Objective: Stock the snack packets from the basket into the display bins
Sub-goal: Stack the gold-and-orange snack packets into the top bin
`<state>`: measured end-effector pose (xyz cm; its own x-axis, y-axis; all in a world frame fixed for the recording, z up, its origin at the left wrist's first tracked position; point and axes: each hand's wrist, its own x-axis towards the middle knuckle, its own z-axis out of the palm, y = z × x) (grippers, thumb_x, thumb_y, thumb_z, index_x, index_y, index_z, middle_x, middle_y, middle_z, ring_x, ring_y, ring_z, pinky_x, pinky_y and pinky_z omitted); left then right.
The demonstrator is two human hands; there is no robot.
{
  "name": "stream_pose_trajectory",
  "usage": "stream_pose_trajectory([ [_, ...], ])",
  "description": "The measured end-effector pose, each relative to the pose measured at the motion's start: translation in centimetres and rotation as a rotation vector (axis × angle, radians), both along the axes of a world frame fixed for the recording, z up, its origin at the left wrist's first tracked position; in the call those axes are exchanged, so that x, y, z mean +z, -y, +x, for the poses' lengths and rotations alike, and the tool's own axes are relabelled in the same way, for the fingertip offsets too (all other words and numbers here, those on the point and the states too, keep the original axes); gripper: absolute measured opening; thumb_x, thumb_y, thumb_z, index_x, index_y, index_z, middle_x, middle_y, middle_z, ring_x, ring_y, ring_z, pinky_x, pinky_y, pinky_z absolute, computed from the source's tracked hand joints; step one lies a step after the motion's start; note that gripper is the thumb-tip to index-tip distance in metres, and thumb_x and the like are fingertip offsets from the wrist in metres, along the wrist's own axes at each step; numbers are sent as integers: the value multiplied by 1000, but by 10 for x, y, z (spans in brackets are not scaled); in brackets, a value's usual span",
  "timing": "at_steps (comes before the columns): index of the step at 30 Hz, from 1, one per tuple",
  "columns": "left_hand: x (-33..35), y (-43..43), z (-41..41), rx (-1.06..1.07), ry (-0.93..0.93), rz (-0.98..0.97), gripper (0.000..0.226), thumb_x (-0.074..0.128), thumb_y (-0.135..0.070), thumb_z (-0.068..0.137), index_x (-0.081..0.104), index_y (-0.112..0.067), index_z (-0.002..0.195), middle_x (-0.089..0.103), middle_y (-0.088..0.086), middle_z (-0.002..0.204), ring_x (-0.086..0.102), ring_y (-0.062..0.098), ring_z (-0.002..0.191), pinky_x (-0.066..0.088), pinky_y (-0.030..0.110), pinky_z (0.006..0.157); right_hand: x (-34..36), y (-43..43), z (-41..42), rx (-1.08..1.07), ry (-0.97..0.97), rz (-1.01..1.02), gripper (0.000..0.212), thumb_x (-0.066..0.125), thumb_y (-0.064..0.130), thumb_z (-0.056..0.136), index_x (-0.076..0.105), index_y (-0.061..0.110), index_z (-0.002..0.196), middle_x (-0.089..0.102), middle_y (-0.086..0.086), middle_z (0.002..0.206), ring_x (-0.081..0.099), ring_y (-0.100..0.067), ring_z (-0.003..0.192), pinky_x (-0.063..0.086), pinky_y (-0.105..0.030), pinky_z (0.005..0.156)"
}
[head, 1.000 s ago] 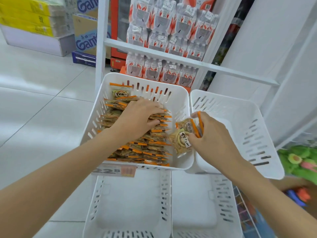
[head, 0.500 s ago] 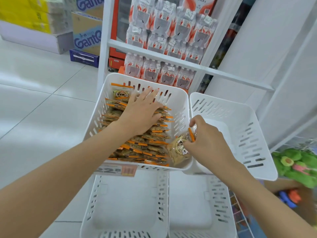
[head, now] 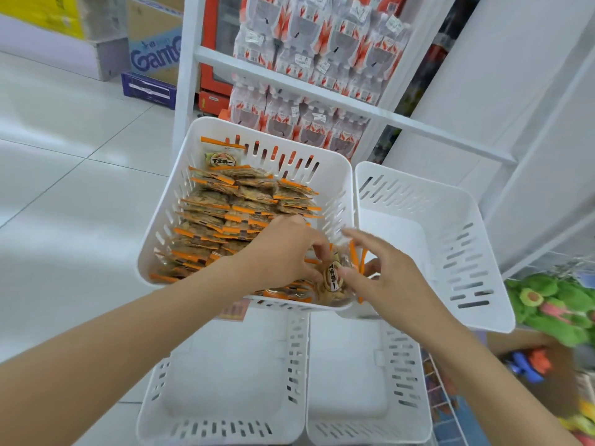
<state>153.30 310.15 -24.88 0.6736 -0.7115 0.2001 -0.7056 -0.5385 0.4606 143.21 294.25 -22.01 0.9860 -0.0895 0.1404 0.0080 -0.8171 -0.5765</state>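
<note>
Where our hands meet: at the near right corner of the full bin (head: 335, 175), just over its rim.
Right hand (head: 386, 278): we pinch a snack packet (head: 333, 280), with our thumb on its round label and our other fingers behind it. Our pointing finger sticks out straight toward the far side.
Left hand (head: 283, 252): it lies on the packet pile (head: 225, 214) with its fingers bent and the tips at the left edge of the same snack packet. It is blurry, so we cannot tell if it grips or only touches.
Snack packet: it is see-through, with orange edges and dark letters on the label. It stands on its edge in the near right corner of the full bin. More orange edges show by our right fingers, and we cannot tell how many packets those are.
Packet pile: many of the same packets lie flat in rows, from the near side of the full bin to the far side.
Far packet (head: 222, 159): one packet leans up on the far wall.
Full bin: it is white with slots in its walls. A price tag (head: 233, 312) hangs on its near edge.
Right bin (head: 450, 201): it is white with slots and sits just beside the full bin.
Low bins: a left low bin (head: 225, 365) and a right low bin (head: 347, 375) sit side by side below, nearer to us.
Far side: water bottle packs (head: 306, 117) with red and white labels stand behind a white rack bar (head: 273, 77).
Far left: a cardboard box (head: 154, 56) with blue letters sits on the white tile floor (head: 64, 175).
Right edge: green plush toys (head: 553, 304).
</note>
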Motion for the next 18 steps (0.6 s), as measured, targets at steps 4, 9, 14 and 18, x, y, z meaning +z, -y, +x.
stream_pose_trajectory([
  [4, -3, -9, 6, -1, -26, -8, 36, 76, -47, 79, 67, -38, 113, 59, -10, 108, 41, 13, 107, 31, 31, 84, 7, 0, 7, -46, -60, -160, 34, 76, 17, 78, 63, 35, 103, 59, 17, 87, 55, 1, 61, 38, -9, 58],
  [9, -4, -40, 22, 72, 9, 15, 53, 72, -61, 74, 61, -45, 123, 52, -18, 139, 33, 11, 132, 23, 41, 109, 9, -20, 22, 37, -208, -428, 47, 73, 32, 85, 57, 32, 129, 66, 4, 109, 59, -16, 98, 40, -26, 75],
  [14, -19, -51, 22, 72, -26, 68, 74, 64, -72, 70, 49, -46, 137, 33, -21, 153, 18, 6, 145, 10, 41, 116, 17, -20, 21, 80, -345, -270, 46, 74, 24, 84, 62, 31, 128, 67, 9, 97, 62, -2, 62, 53, -26, 77],
  [18, -22, -52, 22, 68, -14, 31, 75, 64, -73, 68, 50, -46, 136, 34, -21, 153, 19, 6, 145, 10, 39, 116, 10, -17, 24, 52, -350, -243, 39, 71, 12, 84, 67, 27, 120, 65, 6, 86, 68, -6, 59, 57, -29, 77],
])
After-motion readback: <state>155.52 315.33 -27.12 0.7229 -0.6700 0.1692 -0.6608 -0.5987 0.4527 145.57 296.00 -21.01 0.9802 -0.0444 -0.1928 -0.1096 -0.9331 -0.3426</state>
